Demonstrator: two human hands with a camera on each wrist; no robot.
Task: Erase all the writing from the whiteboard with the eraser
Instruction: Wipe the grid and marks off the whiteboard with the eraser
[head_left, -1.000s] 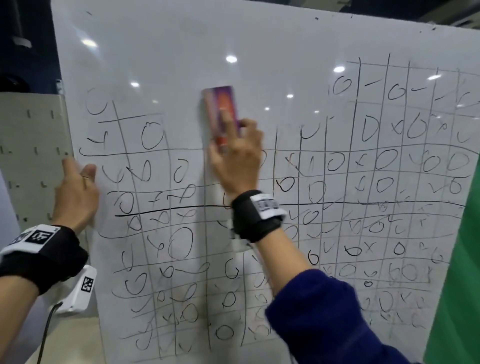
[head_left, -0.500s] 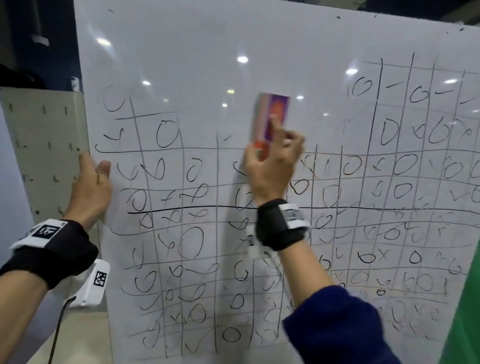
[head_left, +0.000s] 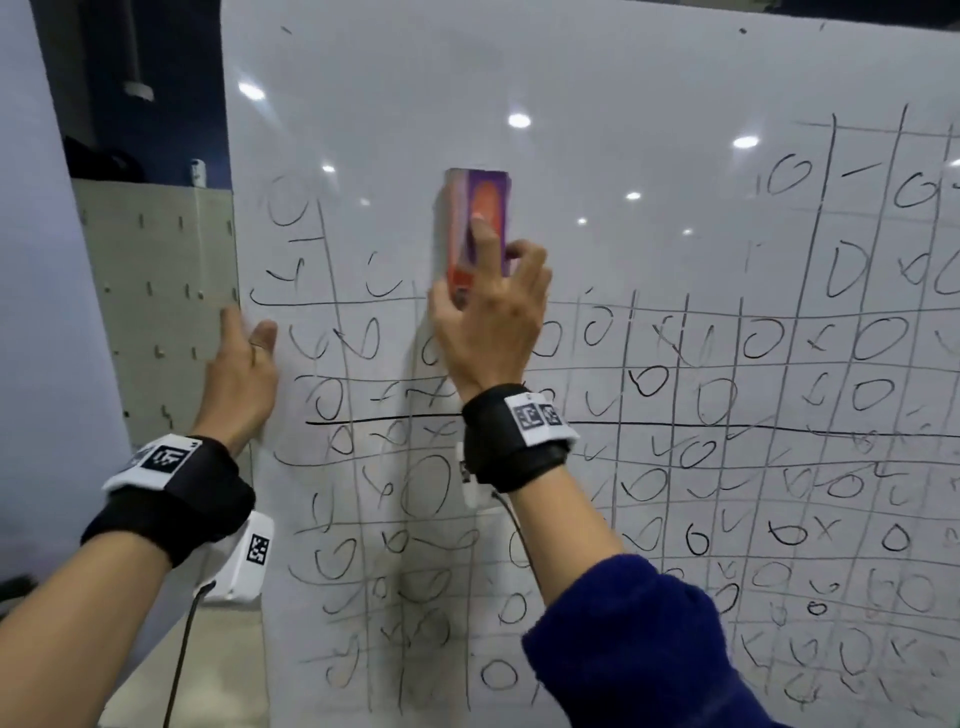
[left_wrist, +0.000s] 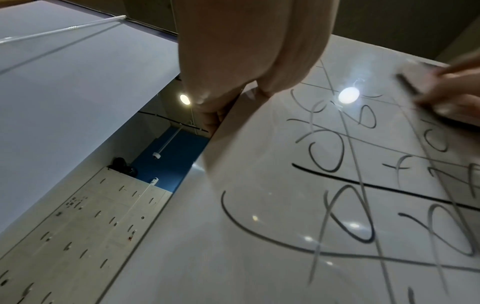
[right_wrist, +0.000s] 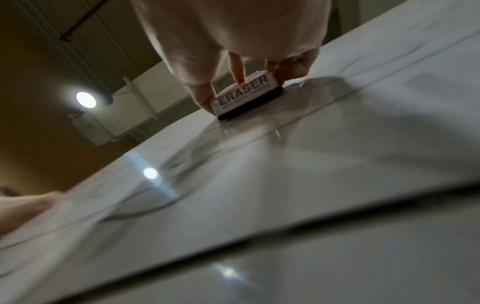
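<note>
A large whiteboard (head_left: 623, 78) stands upright, covered in a hand-drawn grid of circles and ticks; its top band is wiped clean. My right hand (head_left: 493, 291) grips a purple and orange eraser (head_left: 480, 208) by its sides and presses it upright against the board, left of centre, just above the top grid line. In the right wrist view the eraser (right_wrist: 244, 92) shows its "ERASER" label, with the black felt flat on the board (right_wrist: 311, 185). My left hand (head_left: 241, 369) holds the board's left edge, thumb on the front. The left wrist view shows the fingers (left_wrist: 213, 121) behind the edge.
A beige pegboard panel (head_left: 156, 312) stands just left of the board, behind my left hand. A pale wall (head_left: 31, 312) fills the far left. A white wrist camera with a cable (head_left: 244, 561) hangs under my left wrist.
My right hand swept the eraser right, then back left along the top rows. The upper parts of marks near the top left are now wiped away. My left hand kept its hold.
</note>
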